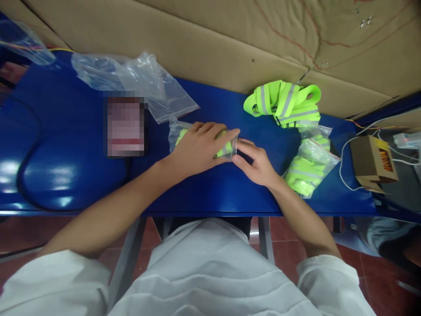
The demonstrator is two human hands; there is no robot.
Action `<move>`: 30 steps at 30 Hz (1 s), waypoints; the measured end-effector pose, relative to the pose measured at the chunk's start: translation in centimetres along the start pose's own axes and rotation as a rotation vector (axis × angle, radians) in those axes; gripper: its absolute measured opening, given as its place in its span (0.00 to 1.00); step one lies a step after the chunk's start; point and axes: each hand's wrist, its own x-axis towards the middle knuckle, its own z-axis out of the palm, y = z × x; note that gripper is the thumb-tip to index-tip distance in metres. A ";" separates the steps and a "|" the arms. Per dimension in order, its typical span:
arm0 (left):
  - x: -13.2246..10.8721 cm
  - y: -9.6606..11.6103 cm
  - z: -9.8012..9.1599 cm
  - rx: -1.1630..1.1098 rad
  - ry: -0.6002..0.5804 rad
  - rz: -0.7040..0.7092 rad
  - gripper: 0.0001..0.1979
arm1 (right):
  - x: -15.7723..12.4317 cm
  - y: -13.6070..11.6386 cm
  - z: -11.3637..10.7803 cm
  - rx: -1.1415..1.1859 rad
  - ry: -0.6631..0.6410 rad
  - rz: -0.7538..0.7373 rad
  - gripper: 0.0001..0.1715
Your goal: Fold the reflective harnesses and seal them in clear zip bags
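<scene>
A clear plastic bag (234, 147) with a folded neon-yellow reflective strap (224, 150) inside lies on the blue table in front of me. My left hand (200, 147) is laid across the bag from above, its fingers and thumb around it, covering most of the strap. At the bag's right end, my right hand (256, 163) pinches the edge between thumb and fingers. The fingertips there are partly hidden by the plastic. Part of the bag's crumpled left end shows beyond my left hand.
Flat clear bags (158, 87) lie at the back left, near a pixelated dark-edged object (126, 127). Loose reflective straps (284, 101) are heaped at the back right. Nearer are filled bags (307, 171), then a small cardboard box (373, 160) and white cables. Tan padding (197, 39) borders the back.
</scene>
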 end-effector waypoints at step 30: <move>-0.9 -3.1 -2.4 -1.126 -0.364 -0.346 0.16 | 0.8 -1.1 -6.1 -0.144 -0.207 0.121 0.13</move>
